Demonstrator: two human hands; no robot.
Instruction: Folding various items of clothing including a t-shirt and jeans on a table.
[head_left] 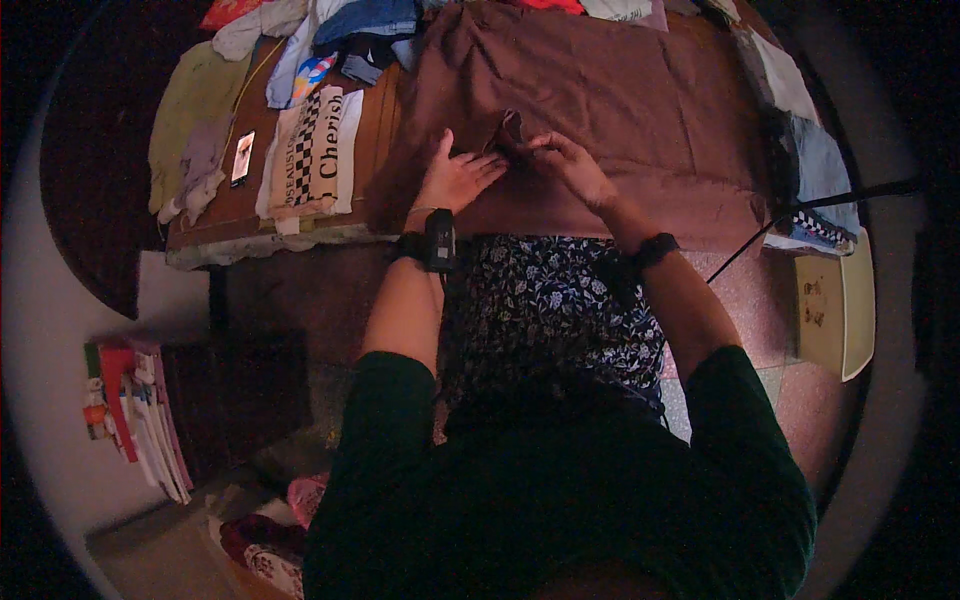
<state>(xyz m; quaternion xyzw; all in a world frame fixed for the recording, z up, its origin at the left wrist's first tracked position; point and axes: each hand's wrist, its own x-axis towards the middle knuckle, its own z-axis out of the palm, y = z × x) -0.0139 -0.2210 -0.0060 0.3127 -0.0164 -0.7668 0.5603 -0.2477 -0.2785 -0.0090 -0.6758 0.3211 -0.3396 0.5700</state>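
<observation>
A large brown cloth (600, 80) covers the middle of the table, with wrinkles running across it. Above its near part, my right hand (576, 170) pinches the raised edge of a small dark brown piece of fabric (511, 128). Whether that piece is separate from the large cloth or a fold of it, I cannot tell. My left hand (458, 180) is open, palm turned toward the fabric, thumb up and fingers stretched out. Its fingertips come close to the lower side of the piece; contact is unclear. Dark bands sit on both wrists.
Left of the cloth lie a folded printed cream fabric (312, 160) and a lit phone (242, 158). Piled clothes (360, 30) line the far left edge, more garments (822, 165) the right. A yellowish bin (845, 310) stands at right; books (145, 415) stand below left. A dark cable (745, 245) crosses near the right corner.
</observation>
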